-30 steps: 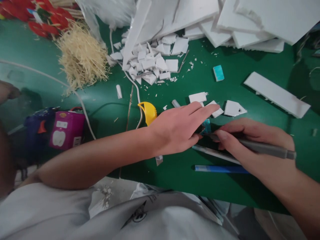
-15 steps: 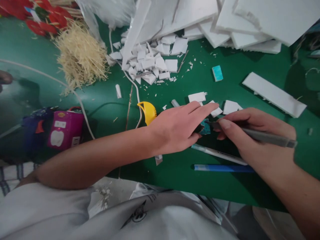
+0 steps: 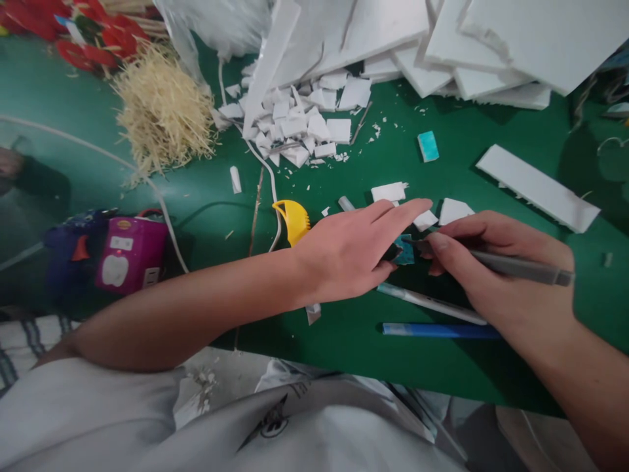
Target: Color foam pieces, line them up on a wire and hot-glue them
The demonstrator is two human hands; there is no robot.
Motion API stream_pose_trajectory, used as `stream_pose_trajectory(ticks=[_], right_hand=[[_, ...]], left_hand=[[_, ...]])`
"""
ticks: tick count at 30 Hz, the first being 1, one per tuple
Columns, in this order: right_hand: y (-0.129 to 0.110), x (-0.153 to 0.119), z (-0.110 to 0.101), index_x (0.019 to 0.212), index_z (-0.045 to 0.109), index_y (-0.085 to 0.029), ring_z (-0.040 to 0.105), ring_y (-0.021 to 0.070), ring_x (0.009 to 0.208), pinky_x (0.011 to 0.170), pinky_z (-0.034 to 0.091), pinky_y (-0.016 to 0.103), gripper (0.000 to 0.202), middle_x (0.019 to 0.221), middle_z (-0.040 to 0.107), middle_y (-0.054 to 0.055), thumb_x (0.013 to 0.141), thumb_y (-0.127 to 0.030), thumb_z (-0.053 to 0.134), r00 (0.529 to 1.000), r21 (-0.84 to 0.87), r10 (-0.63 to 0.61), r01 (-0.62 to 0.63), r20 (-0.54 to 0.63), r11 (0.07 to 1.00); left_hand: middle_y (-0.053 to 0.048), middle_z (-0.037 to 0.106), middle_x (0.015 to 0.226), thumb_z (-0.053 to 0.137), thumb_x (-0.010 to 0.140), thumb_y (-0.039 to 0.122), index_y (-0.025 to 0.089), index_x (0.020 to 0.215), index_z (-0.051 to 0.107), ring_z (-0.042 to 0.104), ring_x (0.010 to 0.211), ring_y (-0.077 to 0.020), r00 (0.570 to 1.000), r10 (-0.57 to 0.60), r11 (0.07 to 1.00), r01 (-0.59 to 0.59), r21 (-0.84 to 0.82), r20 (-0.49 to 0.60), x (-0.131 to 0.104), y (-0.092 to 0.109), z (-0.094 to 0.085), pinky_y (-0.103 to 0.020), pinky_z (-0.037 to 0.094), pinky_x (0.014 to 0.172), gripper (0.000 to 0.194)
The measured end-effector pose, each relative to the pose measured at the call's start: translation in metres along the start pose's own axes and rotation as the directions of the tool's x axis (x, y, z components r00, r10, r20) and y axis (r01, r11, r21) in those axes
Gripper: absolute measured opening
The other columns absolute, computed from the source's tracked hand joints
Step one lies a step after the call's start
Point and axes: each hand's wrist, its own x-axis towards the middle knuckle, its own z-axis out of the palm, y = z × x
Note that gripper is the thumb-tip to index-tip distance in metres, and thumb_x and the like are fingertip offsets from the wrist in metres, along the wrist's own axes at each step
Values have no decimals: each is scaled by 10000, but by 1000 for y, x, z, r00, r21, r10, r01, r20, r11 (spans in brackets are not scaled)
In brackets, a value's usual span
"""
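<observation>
"Right hand (image 3: 531, 298) and grey pen-like tool (image 3: 515, 265) have shifted slightly up the green table (image 3: 442, 367) since a second ago."

"Any containers?"

"One clear plastic bag (image 3: 221, 23), left of the stacked white sheets (image 3: 521, 39); I can't make out its contents."

"And the grips?"

"Right fingers close round the tool. Left hand (image 3: 339, 252) reaches across; I can't tell whether its fingers pinch anything."

"Smallest?"

"Teal piece (image 3: 407, 254), between both hands, under the tool's tip, near white scraps (image 3: 389, 191)."
</observation>
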Motion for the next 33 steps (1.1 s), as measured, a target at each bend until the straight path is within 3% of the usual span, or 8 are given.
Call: stream_pose_trajectory(ticks=[10, 25, 29, 33], right_hand=[[0, 1, 5, 753, 718, -282, 674, 152, 506, 472, 521, 266, 126, 625, 728, -28, 846, -318, 795, 1000, 57, 3, -2, -17, 998], [0, 2, 5, 760, 719, -292, 627, 136, 472, 449, 492, 262, 112, 623, 716, -34, 845, -300, 791, 999, 18, -31, 30, 10, 999], [-4, 1, 1, 720, 717, -279, 644, 141, 468, 452, 522, 261, 127, 609, 717, -31, 807, -262, 809, 995, 87, 41, -33, -92, 996], [-8, -7, -6, 793, 747, -300, 673, 167, 527, 514, 571, 318, 93, 684, 747, -11, 869, -321, 797, 979, 114, 64, -43, -193, 993]], left_hand=[[-83, 673, 1271, 587, 971, 186, 196, 1604, 323, 683, 1149, -209, 1000, -6, 1000, 6, 1, 4, 0, 0, 1, -296, 533, 816, 686], [-80, 675, 1257, 568, 955, 181, 199, 1597, 342, 682, 1118, -204, 1000, -13, 1000, 13, -6, 3, 0, 1, 0, -307, 548, 855, 681], [-83, 666, 1271, 574, 968, 190, 194, 1604, 326, 687, 1097, -195, 1000, -11, 1000, 11, -2, 16, 1, 0, 0, -292, 537, 817, 683], [-74, 666, 1264, 576, 982, 215, 218, 1609, 307, 688, 1086, -185, 1000, 8, 1000, -8, 19, -9, 0, -4, 3, -275, 525, 789, 682]])
